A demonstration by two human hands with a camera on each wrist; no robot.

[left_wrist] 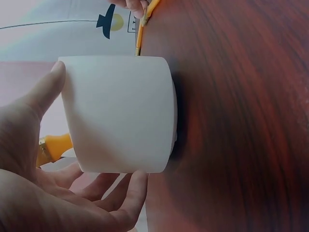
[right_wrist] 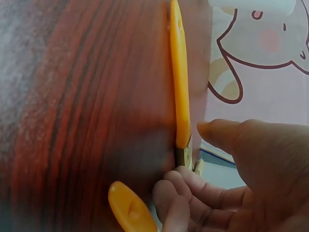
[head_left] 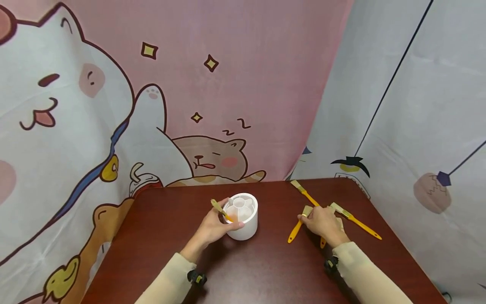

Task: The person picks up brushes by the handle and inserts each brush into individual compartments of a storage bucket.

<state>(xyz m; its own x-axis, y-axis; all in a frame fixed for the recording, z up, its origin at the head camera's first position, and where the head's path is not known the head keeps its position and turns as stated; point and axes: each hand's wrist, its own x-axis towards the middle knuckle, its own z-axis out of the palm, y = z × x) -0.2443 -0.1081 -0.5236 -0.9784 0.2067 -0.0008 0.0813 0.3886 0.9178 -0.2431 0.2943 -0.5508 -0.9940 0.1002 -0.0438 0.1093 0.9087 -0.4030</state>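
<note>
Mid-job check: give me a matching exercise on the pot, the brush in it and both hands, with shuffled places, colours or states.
Column one
1. Divided pot
2. Paintbrush in the pot
3. Left hand
4. Right hand

Column two
A. Among the loose paintbrushes
B. Bristle end up
C. Gripping a container
D. White

Pairs: 1-D, 2-B, 3-C, 4-A

Smooth matt plastic cup (left_wrist: 120,113), glossy wood-grained table (head_left: 265,266)
</note>
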